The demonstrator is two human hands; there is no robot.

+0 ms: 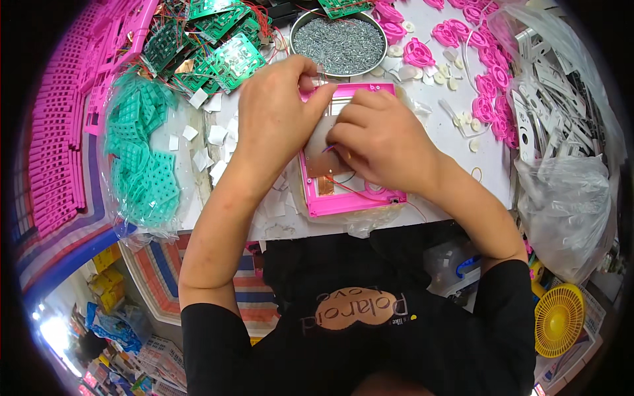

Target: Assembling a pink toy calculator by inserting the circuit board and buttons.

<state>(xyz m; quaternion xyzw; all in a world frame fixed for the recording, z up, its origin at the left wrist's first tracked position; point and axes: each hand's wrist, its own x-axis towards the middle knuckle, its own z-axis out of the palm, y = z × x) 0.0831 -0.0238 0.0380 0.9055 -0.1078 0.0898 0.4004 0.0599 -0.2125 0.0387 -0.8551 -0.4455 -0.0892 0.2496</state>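
Working piece: pink rectangular casing (337,210), centre of the white table (462,175), near edge, lying on clear plastic. Held in it or over it: brown board (320,166), with thin red wire at its near end and a copper-coloured patch (325,185) beyond the board's near edge.

Hands: two, bare, apart but close together over the casing. Left hand (277,115): at the casing's far left, thumb and forefinger bent toward each other; whether they grip anything cannot be told. Right hand (389,138): on the right side, fingers curled over the board beside a bit of coloured wire; its grip is hidden.

Containers:
– Round metal tin (385,54), far centre, beyond the casing; filled with small silvery screw-like pieces (338,43).
– Clear plastic bag (120,223), left; teal rubbery keypad sheets (142,181), heaped.
– Large clear plastic bag (561,218), right; white and dark strip-shaped parts (551,92), bundled in its far part.

Loose stock:
– Green circuit boards (238,63), far left, piled, with red wires.
– Pink looped parts (489,86), far right, scattered in quantity, with small whitish discs (452,84) among them.
– White squares (216,135), between keypads and left forearm.
– Pink slotted panels (63,132), leftmost, stacked.

Near right, below table level: yellow round latticed item (560,320).
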